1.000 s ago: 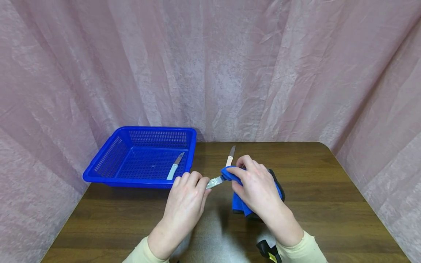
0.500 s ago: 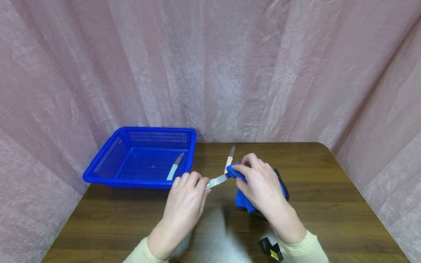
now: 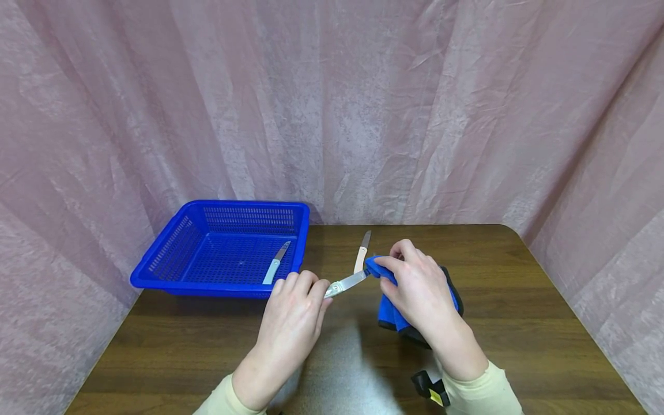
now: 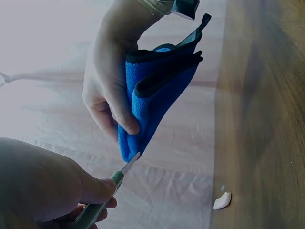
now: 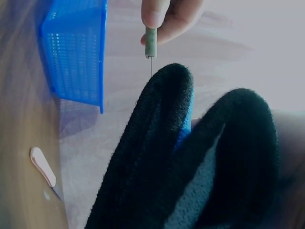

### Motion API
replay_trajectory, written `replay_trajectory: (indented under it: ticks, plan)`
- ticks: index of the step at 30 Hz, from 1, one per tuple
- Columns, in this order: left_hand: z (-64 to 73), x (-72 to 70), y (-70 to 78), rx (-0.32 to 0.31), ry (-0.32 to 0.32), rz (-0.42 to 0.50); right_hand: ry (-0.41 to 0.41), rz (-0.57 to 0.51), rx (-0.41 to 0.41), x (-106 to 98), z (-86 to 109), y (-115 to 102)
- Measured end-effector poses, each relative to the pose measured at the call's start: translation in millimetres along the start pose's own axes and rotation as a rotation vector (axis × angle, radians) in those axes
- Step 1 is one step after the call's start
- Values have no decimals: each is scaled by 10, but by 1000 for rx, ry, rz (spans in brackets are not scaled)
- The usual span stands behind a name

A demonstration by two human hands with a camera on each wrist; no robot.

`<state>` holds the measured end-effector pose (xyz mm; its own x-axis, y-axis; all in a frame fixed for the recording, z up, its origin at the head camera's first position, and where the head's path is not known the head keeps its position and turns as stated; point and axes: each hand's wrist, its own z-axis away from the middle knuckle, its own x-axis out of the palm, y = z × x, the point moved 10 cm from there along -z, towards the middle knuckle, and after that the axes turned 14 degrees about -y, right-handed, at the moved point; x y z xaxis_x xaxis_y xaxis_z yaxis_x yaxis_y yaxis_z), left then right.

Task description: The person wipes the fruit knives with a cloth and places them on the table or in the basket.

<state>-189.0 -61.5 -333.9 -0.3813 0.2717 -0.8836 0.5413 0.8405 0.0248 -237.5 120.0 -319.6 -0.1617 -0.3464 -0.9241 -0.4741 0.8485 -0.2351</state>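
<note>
My left hand [image 3: 294, 314] grips the pale green handle of a small knife [image 3: 350, 281], its blade pointing right. With thumb and fingers my right hand [image 3: 420, 288] pinches a folded blue cloth [image 3: 390, 316] with black edging around the blade's tip. Most of the blade shows bare between handle and cloth. In the left wrist view the cloth [image 4: 159, 98] hangs in folds from the right hand, and the blade tip meets its lower corner. Seen from the right wrist, the cloth's dark edges cover much of the view, with the green handle [image 5: 151, 43] beyond them.
A blue plastic basket [image 3: 220, 285] stands at the left with a light-blue-handled knife [image 3: 275, 266] inside. Another knife [image 3: 361, 253], with a pale pink handle, lies on the wooden table [image 3: 482, 271] behind the hands. A pink curtain [image 3: 342, 115] hangs behind the table.
My right hand has slid the cloth to the right along the blade toward its tip, baring more of the metal. The left hand has stayed in place with the knife.
</note>
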Motion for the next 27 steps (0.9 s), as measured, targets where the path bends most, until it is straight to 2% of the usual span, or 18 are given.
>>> replay_trajectory:
  ticks: [7, 11, 15, 23, 27]
  plan:
    - [0, 10, -4, -1, -5, 3, 7, -19, 45, -51, 13, 76]
    - [-3, 16, -6, -5, -12, 2, 19, -29, 40, -76, 16, 50]
    - [-2, 19, -8, -6, -15, 2, 29, -23, 6, -76, 21, -46]
    - [-3, 24, -5, -5, -23, -3, 54, 0, -112, -23, 38, -357]
    - [-3, 16, -2, 0, -18, -6, 49, 10, -145, 18, 44, -434]
